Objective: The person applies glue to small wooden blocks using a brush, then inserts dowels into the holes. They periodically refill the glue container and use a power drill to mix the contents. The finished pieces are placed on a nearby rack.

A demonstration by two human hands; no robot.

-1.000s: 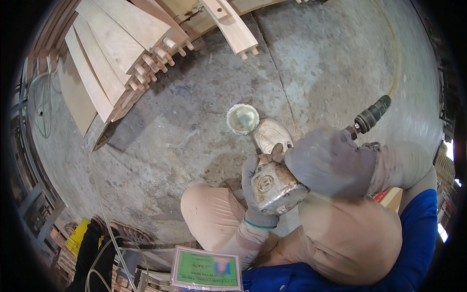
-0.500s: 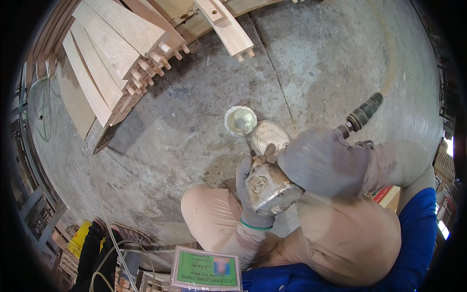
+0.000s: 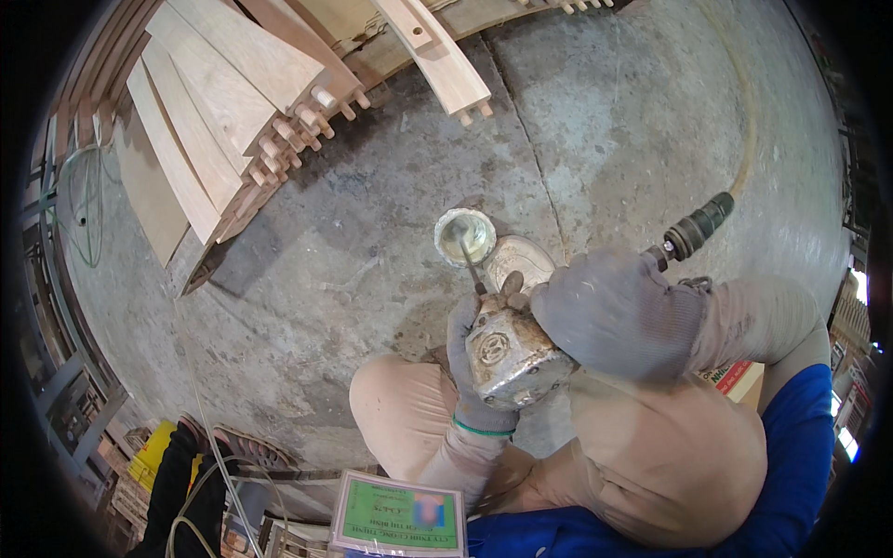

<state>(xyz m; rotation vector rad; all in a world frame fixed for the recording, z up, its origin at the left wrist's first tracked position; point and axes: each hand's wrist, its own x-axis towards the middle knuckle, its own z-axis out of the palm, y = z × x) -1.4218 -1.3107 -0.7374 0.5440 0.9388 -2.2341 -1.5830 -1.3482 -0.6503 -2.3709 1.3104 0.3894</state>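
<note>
My gloved right hand (image 3: 619, 312) is closed around the handle end of a worn silver air-powered tool (image 3: 516, 358). The glove hides the grip and trigger. My gloved left hand (image 3: 470, 367) wraps the left side of the tool's body, fingers closed against it. A thin dark bit (image 3: 473, 268) sticks out from the tool's far end. Its tip reaches over the rim and into a small round cup (image 3: 446, 223) on the floor, where something pale and shiny lies. Beside the cup is a pale rounded thing like a shoe toe (image 3: 523, 260), partly covered by the tool.
A dark hose coupler (image 3: 698, 228) and pale hose (image 3: 749, 139) run from the tool to the far right. Stacked wooden pieces with dowels (image 3: 219, 102) stand far left; another doweled piece (image 3: 446, 74) lies at the back. Another person's shoe (image 3: 256, 446) is at lower left.
The tool has shifted slightly left and steadied. Its bit, blurred and short of the cup's middle before, now reaches into the cup. Both hands keep their hold.
</note>
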